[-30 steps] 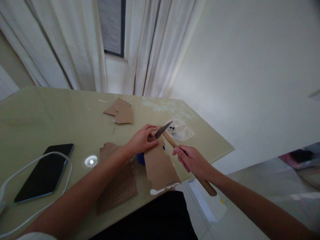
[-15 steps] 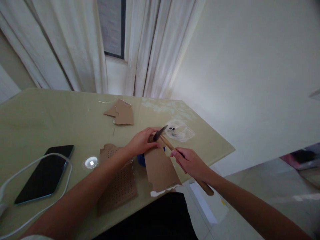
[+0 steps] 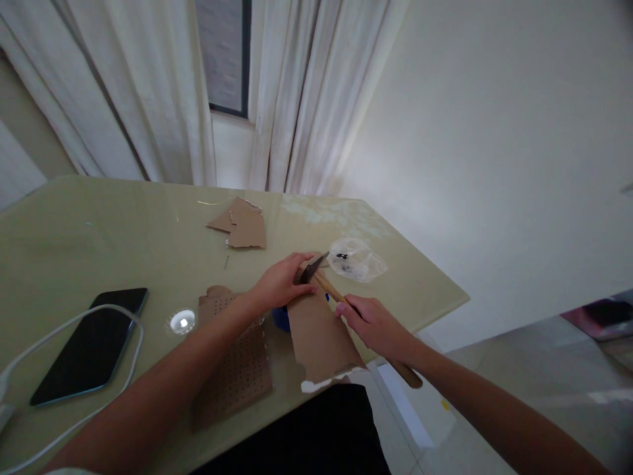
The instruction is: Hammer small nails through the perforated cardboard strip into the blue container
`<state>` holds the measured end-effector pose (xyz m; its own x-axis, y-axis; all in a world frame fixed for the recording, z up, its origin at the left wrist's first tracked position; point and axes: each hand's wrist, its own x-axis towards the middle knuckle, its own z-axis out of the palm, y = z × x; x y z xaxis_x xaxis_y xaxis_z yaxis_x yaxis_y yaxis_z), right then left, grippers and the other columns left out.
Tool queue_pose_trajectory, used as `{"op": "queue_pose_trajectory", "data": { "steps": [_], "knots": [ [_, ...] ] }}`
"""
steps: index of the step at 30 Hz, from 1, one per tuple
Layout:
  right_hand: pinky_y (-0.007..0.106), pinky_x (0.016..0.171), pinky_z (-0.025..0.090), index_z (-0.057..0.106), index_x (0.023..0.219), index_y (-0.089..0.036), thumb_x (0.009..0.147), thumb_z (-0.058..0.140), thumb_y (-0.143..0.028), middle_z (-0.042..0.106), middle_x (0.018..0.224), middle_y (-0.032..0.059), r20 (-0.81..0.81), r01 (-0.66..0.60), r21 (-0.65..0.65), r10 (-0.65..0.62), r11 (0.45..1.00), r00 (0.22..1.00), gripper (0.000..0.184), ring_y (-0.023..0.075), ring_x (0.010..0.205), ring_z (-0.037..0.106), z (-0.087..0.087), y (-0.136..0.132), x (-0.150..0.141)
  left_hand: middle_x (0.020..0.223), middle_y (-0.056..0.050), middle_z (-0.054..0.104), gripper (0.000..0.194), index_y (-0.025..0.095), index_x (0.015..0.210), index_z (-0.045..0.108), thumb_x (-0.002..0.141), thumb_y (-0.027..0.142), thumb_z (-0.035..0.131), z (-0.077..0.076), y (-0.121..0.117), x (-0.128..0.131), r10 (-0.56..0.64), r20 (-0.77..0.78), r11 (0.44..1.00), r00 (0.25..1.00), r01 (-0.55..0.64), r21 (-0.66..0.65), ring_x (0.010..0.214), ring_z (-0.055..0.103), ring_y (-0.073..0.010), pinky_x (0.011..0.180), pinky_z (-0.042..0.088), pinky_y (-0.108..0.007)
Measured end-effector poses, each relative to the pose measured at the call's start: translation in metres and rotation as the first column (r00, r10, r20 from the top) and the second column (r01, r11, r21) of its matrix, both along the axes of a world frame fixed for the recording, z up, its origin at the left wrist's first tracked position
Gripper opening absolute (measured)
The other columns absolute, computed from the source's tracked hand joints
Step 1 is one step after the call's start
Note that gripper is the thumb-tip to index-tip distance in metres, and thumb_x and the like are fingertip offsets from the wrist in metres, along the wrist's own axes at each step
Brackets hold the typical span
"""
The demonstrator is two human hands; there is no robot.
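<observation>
My right hand (image 3: 373, 322) is wrapped round the wooden handle of a hammer (image 3: 329, 287). Its dark metal head lies low over the far end of a brown cardboard strip (image 3: 324, 336), beside my left thumb. My left hand (image 3: 284, 282) grips that far end, thumb on top and fingers curved past the hammer head. Whether a small thing sits between these fingers is hidden. Under the strip, a blue object (image 3: 281, 318) shows only in part. The strip's near end, with a torn white edge, hangs over the table edge above my lap.
A cardboard sheet with rows of holes (image 3: 242, 369) lies under my left forearm. Around it are a small clear round dish (image 3: 182, 321), a dark tablet (image 3: 91, 346) with a white cable (image 3: 141, 336), a nail (image 3: 226, 262), torn cardboard (image 3: 247, 227) and a clear plastic bag (image 3: 363, 260) holding dark bits.
The hammer head has shifted very slightly down and left by my left hand. Both hands keep their grip, and the whole view has moved a little.
</observation>
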<state>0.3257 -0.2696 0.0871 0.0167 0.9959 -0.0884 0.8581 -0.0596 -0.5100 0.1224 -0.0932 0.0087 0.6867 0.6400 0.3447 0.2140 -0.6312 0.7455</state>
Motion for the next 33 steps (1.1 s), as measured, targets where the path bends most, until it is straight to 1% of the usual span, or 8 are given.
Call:
{"op": "queue_pose_trajectory", "data": {
  "steps": [4,8,13,20,24,27,30,33],
  "knots": [
    [0.025,0.059,0.036,0.065,0.088,-0.018,0.111,0.043,-0.056,0.057,0.065,-0.0004,-0.060,0.065,0.038,-0.062,0.997,0.996,0.049,0.0117,0.057,0.052,0.002,0.003,0.007,0.132,-0.012,0.078,0.066,0.022,0.146,0.066,0.087,0.045,0.085,0.001,0.000,0.000,0.025,-0.029,0.999,0.999,-0.026,-0.039,0.119,0.074,-0.0312,0.104,0.056,-0.041],
    [0.023,0.049,0.037,0.065,0.103,-0.019,0.108,0.044,-0.069,0.054,0.064,-0.0032,-0.320,0.243,0.175,-0.178,0.954,0.931,0.054,0.0105,0.049,0.050,-0.011,0.020,0.014,0.116,-0.013,0.083,0.046,0.017,0.124,0.078,0.096,0.052,0.071,0.004,0.001,0.001,0.040,-0.162,0.994,0.986,-0.055,-0.095,0.102,0.077,-0.0309,0.090,0.056,-0.040],
    [0.022,0.048,0.041,0.054,0.096,-0.022,0.105,0.044,-0.075,0.051,0.062,-0.0048,-0.500,0.426,0.424,-0.186,0.799,0.846,0.055,0.0100,0.048,0.049,-0.034,0.081,0.022,0.117,-0.010,0.085,0.039,0.018,0.120,0.082,0.099,0.046,0.066,0.005,0.007,-0.003,0.011,-0.109,0.985,0.994,-0.029,-0.169,0.103,0.078,-0.0275,0.092,0.058,-0.038],
    [0.022,0.046,0.041,0.047,0.093,-0.023,0.104,0.042,-0.075,0.047,0.062,-0.0062,-0.614,0.573,0.502,-0.199,0.648,0.764,0.053,0.0094,0.047,0.049,-0.058,0.167,0.031,0.128,-0.008,0.083,0.037,0.022,0.124,0.082,0.103,0.041,0.058,0.004,0.017,-0.010,0.023,-0.124,0.981,0.992,-0.046,-0.190,0.116,0.078,-0.0279,0.106,0.057,-0.041],
    [0.022,0.047,0.041,0.045,0.094,-0.024,0.106,0.039,-0.070,0.047,0.061,-0.0065,-0.660,0.606,0.494,-0.184,0.624,0.728,0.049,0.0091,0.046,0.048,-0.079,0.174,0.032,0.126,-0.008,0.084,0.041,0.022,0.123,0.081,0.107,0.042,0.050,0.007,0.022,-0.015,0.038,-0.161,0.984,0.986,-0.065,-0.166,0.114,0.078,-0.0266,0.102,0.059,-0.038],
    [0.023,0.047,0.041,0.045,0.093,-0.024,0.107,0.040,-0.068,0.048,0.061,-0.0061,-0.656,0.616,0.505,-0.194,0.604,0.729,0.046,0.0094,0.045,0.050,-0.088,0.166,0.037,0.123,-0.010,0.084,0.044,0.020,0.124,0.079,0.108,0.046,0.048,0.009,0.034,-0.028,0.154,-0.182,0.978,0.971,-0.176,-0.112,0.111,0.078,-0.0262,0.098,0.060,-0.038],
    [0.024,0.047,0.040,0.044,0.094,-0.024,0.108,0.040,-0.067,0.048,0.059,-0.0062,-0.668,0.622,0.530,-0.168,0.576,0.725,0.045,0.0098,0.044,0.050,-0.090,0.161,0.045,0.118,-0.012,0.083,0.041,0.019,0.126,0.078,0.106,0.045,0.052,0.010,0.051,-0.049,0.359,-0.382,0.931,0.851,-0.357,0.080,0.107,0.078,-0.0311,0.099,0.059,-0.044],
    [0.024,0.046,0.039,0.044,0.094,-0.024,0.109,0.038,-0.068,0.047,0.058,-0.0063,-0.663,0.627,0.539,-0.176,0.563,0.727,0.046,0.0096,0.043,0.050,-0.091,0.160,0.050,0.122,-0.019,0.079,0.042,0.016,0.127,0.076,0.106,0.038,0.047,0.007,0.062,-0.068,0.534,-0.593,0.841,0.603,-0.450,0.300,0.112,0.075,-0.0393,0.098,0.059,-0.053]
  ]
}}
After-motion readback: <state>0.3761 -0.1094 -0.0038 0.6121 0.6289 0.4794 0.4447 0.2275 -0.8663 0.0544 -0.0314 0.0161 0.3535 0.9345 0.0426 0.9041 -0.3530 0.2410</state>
